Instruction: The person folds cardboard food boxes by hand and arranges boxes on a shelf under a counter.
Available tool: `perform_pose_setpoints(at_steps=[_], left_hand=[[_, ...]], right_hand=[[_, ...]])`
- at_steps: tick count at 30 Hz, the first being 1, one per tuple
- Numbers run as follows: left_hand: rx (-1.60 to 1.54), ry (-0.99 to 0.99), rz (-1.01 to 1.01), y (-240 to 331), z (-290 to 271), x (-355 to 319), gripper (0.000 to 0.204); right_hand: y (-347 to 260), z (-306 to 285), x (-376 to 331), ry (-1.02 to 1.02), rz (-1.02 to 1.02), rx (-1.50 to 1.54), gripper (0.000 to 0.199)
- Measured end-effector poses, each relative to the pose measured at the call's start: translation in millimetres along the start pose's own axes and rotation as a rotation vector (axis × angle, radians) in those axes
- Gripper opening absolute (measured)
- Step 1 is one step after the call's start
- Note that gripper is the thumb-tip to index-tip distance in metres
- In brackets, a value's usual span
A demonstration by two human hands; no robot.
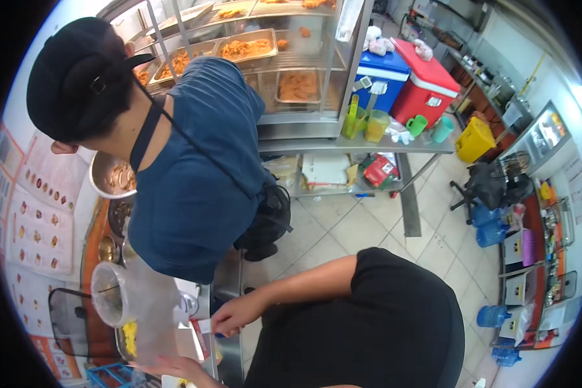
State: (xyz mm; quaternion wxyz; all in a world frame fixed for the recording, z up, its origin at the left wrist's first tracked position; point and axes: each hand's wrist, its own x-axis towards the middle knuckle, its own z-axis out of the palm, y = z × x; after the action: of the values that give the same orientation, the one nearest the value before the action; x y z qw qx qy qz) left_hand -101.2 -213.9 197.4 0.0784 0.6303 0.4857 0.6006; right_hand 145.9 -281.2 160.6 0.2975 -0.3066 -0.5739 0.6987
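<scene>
My right hand reaches left over the counter with its fingers bent and pinched at the edge of a small red and white packet; the grip itself is partly hidden. Lower down, my left hand has its fingers stretched out beneath a pale, translucent plastic bag or sheet. Whether they touch it, I cannot tell. Just beyond are a clear round tub and a metal tray with yellow food.
A co-worker in a blue shirt and dark cap stands close at the upper left. Metal bowls line the wall counter. Behind are a fried-food display case, blue and red coolers. Water jugs stand at right.
</scene>
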Motion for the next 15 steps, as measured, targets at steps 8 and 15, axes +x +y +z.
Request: perform_pose_setpoints(at_steps=[8, 15], left_hand=[[0.051, -0.424, -0.038, 50, -125, -177, 0.084], [0.197, -0.611, 0.099, 126, -196, -177, 0.059]], right_hand=[[-32, 71, -19, 0.087, 0.159, 0.412, 0.036], [23, 165, -80, -0.087, 0.417, 0.449, 0.033]])
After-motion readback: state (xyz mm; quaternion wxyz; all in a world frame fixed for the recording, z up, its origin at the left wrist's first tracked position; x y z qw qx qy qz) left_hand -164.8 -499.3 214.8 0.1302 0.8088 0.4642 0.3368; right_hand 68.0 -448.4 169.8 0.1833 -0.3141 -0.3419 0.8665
